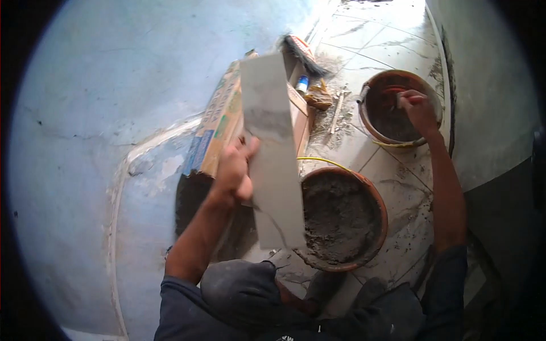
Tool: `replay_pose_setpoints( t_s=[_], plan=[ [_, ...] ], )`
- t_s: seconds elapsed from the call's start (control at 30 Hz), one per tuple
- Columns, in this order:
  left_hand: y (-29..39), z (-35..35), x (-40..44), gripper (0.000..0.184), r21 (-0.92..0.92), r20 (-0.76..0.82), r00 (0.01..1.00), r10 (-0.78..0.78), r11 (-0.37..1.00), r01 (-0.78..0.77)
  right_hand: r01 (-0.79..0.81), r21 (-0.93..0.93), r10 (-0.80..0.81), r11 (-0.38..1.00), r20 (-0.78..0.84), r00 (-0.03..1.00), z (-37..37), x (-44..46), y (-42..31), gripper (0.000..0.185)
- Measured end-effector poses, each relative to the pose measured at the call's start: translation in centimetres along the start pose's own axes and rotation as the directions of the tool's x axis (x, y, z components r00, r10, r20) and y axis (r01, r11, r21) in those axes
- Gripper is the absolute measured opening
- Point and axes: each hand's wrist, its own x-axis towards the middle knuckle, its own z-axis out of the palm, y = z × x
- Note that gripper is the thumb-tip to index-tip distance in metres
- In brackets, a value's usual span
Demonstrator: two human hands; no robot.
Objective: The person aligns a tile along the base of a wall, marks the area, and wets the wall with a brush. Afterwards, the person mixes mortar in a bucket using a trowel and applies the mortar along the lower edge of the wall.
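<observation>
My left hand [234, 169] is closed around the left edge of a long, narrow tile strip [270, 153], white-grey with dark marbling. The strip stands steeply in front of me, its lower end beside a bucket of grey mortar [341, 219]. My right hand [420, 111] is over a second bucket [392, 142] at the upper right, fingers curled together. Something red [391, 90] shows inside that bucket by the fingertips; whether the hand grips it, I cannot tell. Dark grey material lies at the bottom of this bucket.
Behind the tile stands a printed cardboard box [219, 113]. A brush [304, 54], a small blue-and-white can [302, 85] and a crumpled brown packet [319, 98] lie beyond. Debris covers parts of the tiled floor [364, 57]. Walls rise on both sides.
</observation>
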Motion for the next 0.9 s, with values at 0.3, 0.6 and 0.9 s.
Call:
replay_pose_setpoints(
  t_s=[0.3,0.6,0.9],
  plan=[
    [11.4,-23.2,19.6,0.028,0.777,0.62,0.692,0.37,-0.163,-0.608,0.119,0.456,0.054,0.882,-0.349,0.936,-5.0,-20.8,-1.6,0.013],
    [8.4,-23.8,25.6,0.035,0.504,0.173,0.958,-0.227,0.856,0.111,0.389,0.92,0.97,0.053,-0.14,0.2,-16.0,-41.4,11.0,0.021],
    [6.9,-19.7,23.9,0.059,0.635,0.098,0.985,-0.14,0.771,0.047,0.682,0.67,0.947,0.295,-0.302,-0.114,-22.3,-46.0,20.0,0.027]
  ],
)
